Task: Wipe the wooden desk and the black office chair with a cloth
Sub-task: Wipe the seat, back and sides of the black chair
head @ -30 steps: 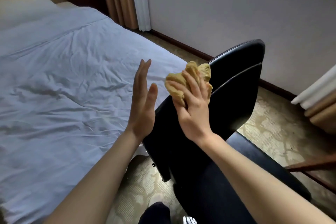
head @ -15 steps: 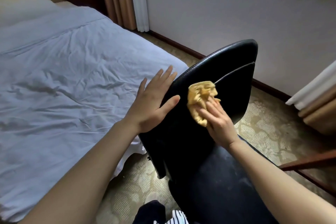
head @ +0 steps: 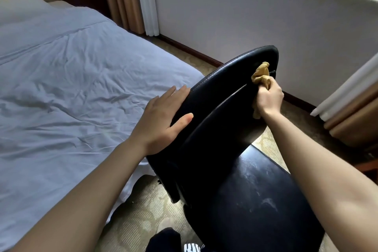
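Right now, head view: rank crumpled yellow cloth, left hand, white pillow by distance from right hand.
1. Crumpled yellow cloth: gripped in right hand.
2. Left hand: on black chair back's left edge.
3. White pillow: far left, on bed.

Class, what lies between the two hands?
In the head view, the black chair back spans between left hand and right hand, which grips the cloth.

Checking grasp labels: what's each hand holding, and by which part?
Right hand grips the crumpled mustard-yellow cloth around its middle; left hand holds nothing, resting flat on the black leather chair back.
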The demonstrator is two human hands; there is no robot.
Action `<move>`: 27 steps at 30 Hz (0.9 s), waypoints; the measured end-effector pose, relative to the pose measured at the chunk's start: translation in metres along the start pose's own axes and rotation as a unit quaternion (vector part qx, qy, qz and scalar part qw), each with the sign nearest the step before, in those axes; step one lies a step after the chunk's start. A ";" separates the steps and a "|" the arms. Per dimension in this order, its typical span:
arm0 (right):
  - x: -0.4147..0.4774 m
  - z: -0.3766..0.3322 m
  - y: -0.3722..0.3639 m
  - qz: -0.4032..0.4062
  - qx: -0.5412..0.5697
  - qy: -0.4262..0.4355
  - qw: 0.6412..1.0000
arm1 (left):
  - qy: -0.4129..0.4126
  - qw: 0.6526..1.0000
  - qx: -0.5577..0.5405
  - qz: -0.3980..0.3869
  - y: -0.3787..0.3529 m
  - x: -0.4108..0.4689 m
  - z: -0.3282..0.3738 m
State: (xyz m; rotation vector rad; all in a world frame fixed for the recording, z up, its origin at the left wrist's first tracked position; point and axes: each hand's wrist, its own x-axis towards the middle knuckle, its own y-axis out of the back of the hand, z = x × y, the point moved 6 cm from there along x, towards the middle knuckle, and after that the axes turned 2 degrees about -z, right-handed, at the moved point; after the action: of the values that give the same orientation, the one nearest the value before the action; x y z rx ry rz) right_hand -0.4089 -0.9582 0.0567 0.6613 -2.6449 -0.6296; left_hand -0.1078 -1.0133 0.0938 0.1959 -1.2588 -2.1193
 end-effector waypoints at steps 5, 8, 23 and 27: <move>-0.019 -0.012 -0.020 0.012 -0.057 0.012 0.998 | 0.005 1.000 -0.009 0.006 0.001 0.000 -0.003; -0.050 -0.012 -0.028 0.016 -0.065 0.049 0.997 | 0.011 1.000 -0.027 0.006 0.001 0.000 -0.004; -0.177 -0.041 -0.039 -0.069 -0.032 0.289 0.954 | 0.022 0.999 -0.037 -0.001 0.002 -0.002 -0.002; -0.174 -0.035 -0.023 -0.145 0.065 0.261 0.952 | 0.014 0.999 -0.032 0.002 0.001 -0.003 -0.001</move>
State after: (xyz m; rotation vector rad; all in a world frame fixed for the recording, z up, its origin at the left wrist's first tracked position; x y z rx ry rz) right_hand -0.2414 -0.8994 0.0372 1.0978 -2.1235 -0.2945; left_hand -0.1042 -1.0126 0.0936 0.1953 -1.1725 -2.1422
